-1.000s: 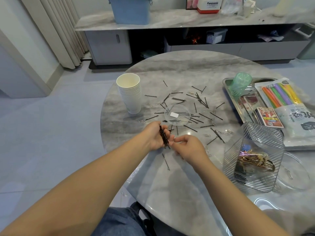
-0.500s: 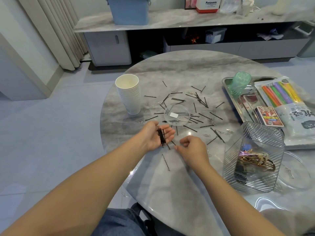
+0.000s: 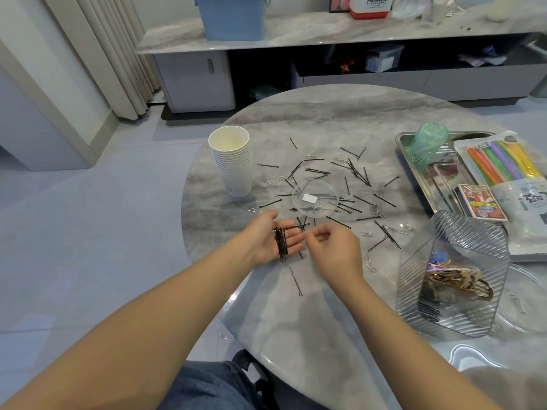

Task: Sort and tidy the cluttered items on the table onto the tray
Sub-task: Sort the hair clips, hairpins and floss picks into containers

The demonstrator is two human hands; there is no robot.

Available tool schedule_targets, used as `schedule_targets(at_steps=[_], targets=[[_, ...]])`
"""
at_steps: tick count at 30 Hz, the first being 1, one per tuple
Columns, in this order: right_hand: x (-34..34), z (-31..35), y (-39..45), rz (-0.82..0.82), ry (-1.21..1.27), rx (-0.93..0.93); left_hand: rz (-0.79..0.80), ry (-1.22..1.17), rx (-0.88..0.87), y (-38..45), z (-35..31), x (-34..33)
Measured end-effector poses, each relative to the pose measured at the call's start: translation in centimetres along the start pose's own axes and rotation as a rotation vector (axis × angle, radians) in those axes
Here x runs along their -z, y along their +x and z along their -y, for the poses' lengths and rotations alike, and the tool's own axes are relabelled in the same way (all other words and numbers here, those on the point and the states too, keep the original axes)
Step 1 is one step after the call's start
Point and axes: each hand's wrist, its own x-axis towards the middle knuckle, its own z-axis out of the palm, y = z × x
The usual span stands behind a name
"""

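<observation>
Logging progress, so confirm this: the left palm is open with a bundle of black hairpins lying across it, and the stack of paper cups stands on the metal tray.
Wrong in one respect. The head view shows the stack of paper cups standing on the marble table, left of the scattered pins, not on the metal tray. The rest holds: the left hand lies open with the bundle of black hairpins across its palm.

Glossy marble-look table [image 3: 296, 335]; shiny metal tray [image 3: 403, 143]; ribbed clear plastic box [image 3: 461, 247]; matt paper cups [image 3: 232, 164]

Both forearms [image 3: 165, 315] are bare from wrist to elbow, with no sleeves, rings or watch showing; blue denim trousers [image 3: 207, 386] cover the lap.
</observation>
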Motion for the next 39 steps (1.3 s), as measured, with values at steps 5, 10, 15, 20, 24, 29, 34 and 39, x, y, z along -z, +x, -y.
schedule_targets(at_steps=[5, 10, 15, 20, 24, 29, 34, 39], targets=[[-0.4, 1.1, 0.1, 0.086, 0.145, -0.025, -0.008, 0.012, -0.033, -0.3, -0.1, -0.2], [0.1, -0.5, -1.2, 0.279, -0.341, -0.087, -0.083, -0.006, -0.074, 0.0, -0.3, 0.5], [-1.3, -1.0, -2.1, 0.365, -0.450, -0.049, -0.076, 0.000, -0.089, -0.2, -0.5, 0.5], [-1.8, -1.0, -1.2, 0.246, -0.426, 0.043, -0.080, -0.006, -0.105, -0.1, -0.7, 0.8], [-2.2, -0.9, 0.2, 0.156, -0.345, 0.110, -0.090, 0.001, -0.120, 0.0, -0.9, 1.0], [-2.9, 0.2, 1.1, 0.122, -0.512, 0.123, -0.096, 0.004, -0.125, 0.0, -0.8, 1.1], [-1.7, 0.4, 1.3, 0.239, -0.589, 0.031, -0.087, 0.008, -0.097, -0.1, -0.5, 1.0], [-0.4, -0.8, 0.7, 0.306, -0.457, -0.092, -0.088, 0.051, -0.087, -0.2, -0.2, 0.5]])
